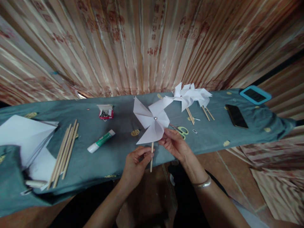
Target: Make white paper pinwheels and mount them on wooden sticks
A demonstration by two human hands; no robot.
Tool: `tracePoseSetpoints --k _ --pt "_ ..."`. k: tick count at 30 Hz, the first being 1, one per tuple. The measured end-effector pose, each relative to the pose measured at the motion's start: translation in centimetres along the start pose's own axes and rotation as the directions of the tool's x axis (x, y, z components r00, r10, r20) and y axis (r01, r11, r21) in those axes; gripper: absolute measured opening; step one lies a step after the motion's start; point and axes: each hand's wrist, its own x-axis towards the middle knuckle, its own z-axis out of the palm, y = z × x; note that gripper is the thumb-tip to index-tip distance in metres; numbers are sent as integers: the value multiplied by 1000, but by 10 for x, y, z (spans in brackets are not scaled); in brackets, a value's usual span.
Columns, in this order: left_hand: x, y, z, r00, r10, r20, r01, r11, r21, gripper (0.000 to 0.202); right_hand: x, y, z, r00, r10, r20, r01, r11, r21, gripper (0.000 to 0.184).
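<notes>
A white paper pinwheel (152, 115) faces me above the table's front edge, a silver pin at its centre. Its thin wooden stick points down, pinched between thumb and fingers of my left hand (136, 163). My right hand (174, 144) has its thumb and fingers closed on the edge of the lower right paper blade. Just beyond that hand lie green-handled scissors (182, 130), partly hidden. Further back on the right are several more white pinwheels (190, 95) on sticks, overlapping one another.
On the left lie several wooden sticks (63, 152), white paper sheets (26, 134) and a glue stick (101, 141). A small red box (106, 112) of pins stands open behind. To the right are a dark phone (236, 116) and a blue-framed device (255, 94). A curtain (142, 47) hangs behind the cloth-covered table.
</notes>
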Motion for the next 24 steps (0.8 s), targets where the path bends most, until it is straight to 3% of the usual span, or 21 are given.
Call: tracePoseSetpoints --k 15,24 --pt "0 4 1 1000 5 -9 -5 1000 3 12 -2 -1 4 1000 10 -28 -10 1000 1 20" --pt "1 5 -2 1000 7 -16 -7 1000 26 12 -5 -6 3 997 77 18 -74 989 -130 29"
